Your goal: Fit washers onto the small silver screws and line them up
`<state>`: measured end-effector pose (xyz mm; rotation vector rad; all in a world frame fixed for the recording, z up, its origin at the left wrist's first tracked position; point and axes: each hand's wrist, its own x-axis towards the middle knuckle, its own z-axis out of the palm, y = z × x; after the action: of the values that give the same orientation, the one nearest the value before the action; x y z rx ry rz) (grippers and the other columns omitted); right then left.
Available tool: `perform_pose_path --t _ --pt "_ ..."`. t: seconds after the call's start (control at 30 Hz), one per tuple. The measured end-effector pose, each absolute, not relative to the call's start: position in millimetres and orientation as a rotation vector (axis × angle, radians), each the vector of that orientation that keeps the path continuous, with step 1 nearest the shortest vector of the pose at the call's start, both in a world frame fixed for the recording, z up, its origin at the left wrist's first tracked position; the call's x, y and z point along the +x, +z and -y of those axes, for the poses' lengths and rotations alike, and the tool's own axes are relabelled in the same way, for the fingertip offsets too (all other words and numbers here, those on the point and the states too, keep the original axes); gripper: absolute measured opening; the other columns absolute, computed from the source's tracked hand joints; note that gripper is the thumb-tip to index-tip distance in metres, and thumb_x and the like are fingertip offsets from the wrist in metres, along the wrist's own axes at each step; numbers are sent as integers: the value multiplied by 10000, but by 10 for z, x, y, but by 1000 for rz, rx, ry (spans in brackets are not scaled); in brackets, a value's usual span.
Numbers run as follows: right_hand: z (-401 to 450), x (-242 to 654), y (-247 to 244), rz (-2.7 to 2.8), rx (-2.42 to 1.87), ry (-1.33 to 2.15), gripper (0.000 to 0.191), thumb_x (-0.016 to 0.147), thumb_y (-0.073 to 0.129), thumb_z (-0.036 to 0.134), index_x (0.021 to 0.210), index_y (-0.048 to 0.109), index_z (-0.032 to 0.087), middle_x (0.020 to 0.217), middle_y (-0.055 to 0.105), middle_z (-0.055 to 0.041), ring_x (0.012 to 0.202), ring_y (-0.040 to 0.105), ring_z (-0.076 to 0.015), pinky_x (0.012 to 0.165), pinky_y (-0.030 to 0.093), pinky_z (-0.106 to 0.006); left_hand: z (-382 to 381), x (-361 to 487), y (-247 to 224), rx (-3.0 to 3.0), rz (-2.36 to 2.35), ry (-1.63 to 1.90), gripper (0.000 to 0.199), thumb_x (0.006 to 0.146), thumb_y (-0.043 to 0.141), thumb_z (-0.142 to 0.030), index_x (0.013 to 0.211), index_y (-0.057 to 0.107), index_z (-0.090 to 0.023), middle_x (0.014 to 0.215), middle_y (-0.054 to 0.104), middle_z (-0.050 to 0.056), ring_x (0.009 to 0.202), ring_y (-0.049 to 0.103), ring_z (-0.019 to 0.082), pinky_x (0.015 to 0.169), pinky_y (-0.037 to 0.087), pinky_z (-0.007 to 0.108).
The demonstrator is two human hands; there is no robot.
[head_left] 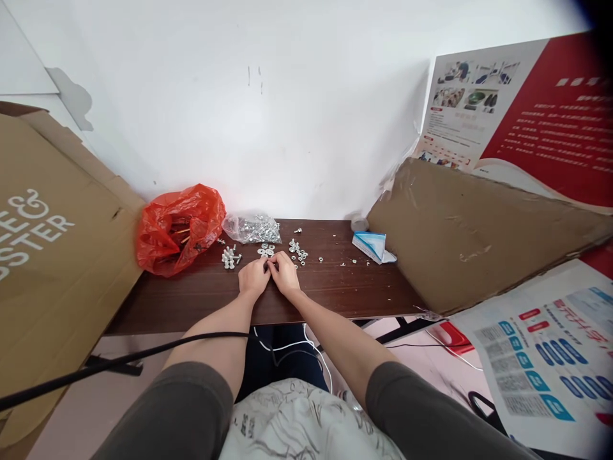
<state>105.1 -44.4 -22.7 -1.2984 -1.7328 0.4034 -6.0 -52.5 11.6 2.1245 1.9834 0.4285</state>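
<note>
My left hand [253,276] and my right hand [284,273] meet over the middle of the brown table [335,287], fingertips together. Both are closed, and whatever they pinch is hidden behind the fingers. Just beyond them lie several flat washers [266,249]. To the left is a small heap of bolts [230,257], some standing on their heads. On the right, nuts [301,255] lie scattered beside a few more bolts [294,245]. Behind the hands, a clear plastic bag [253,228] full of metal fasteners rests against the wall.
A red plastic bag [179,230] stands at the back left by a large cardboard panel [62,223]. At the right are a white and blue packet [372,245] and another cardboard sheet [469,230]. A black cable [143,350] crosses over my left forearm.
</note>
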Motion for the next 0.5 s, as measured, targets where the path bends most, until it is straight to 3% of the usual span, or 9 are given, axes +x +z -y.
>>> perform_pose_path --t 0.37,0.5 --pt "418 1039 -210 1761 -1338 380 112 869 461 207 829 566 206 901 593 -56 822 563 -202 758 457 -327 497 -46 110 2081 -2030 424 307 892 467 -317 1151 630 -291 961 712 63 910 655 238 751 453 301" --pt "394 1039 -219 1763 -1340 378 135 862 466 197 918 589 201 928 610 -58 847 578 -199 793 461 -329 497 -44 112 2079 -2035 414 325 897 453 -296 1174 623 -291 960 713 70 914 654 238 761 456 304"
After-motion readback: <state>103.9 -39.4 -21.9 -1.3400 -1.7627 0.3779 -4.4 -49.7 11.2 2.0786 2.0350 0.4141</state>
